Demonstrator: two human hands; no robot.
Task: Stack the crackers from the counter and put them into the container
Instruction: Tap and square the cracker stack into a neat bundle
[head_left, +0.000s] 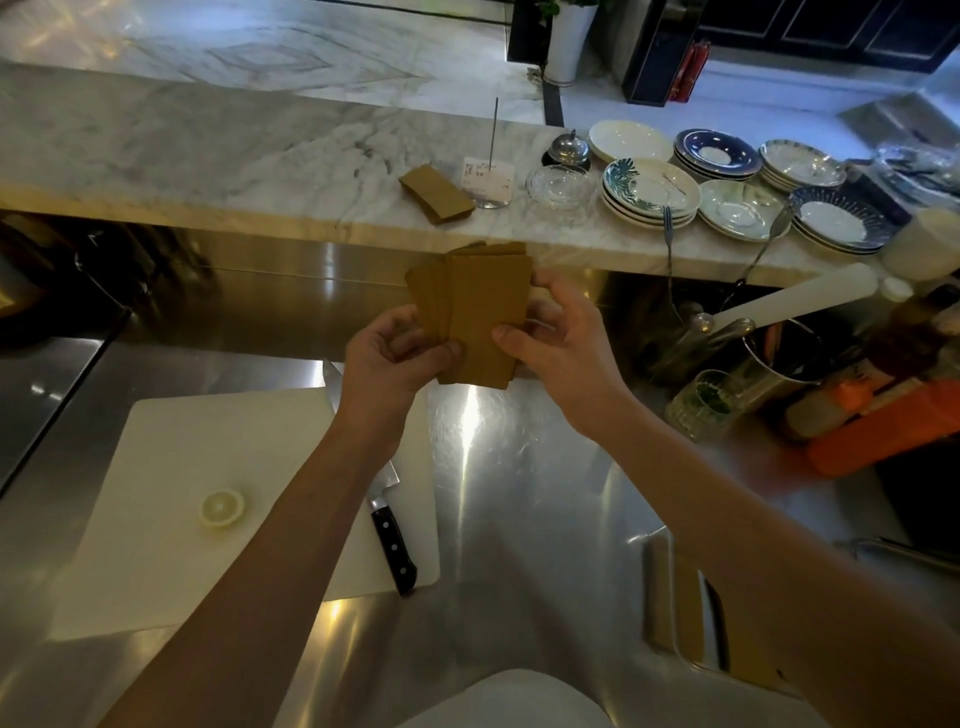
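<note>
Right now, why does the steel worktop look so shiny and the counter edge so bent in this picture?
Head view: overhead light bounces off the steel worktop as bright streaks of glare; the wide-angle lens bows the marble counter; the light is dim and yellowish; the far right edge is smeared, while the crackers, held by the left hand and right hand, stay fairly sharp.

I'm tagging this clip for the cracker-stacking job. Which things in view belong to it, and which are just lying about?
Part of the job:
- crackers in hand, fanned, held by left hand and right hand
- crackers on the marble counter

Just lying about:
- knife
- cutting board
- lemon half
- stacked plates
- service bell
</note>
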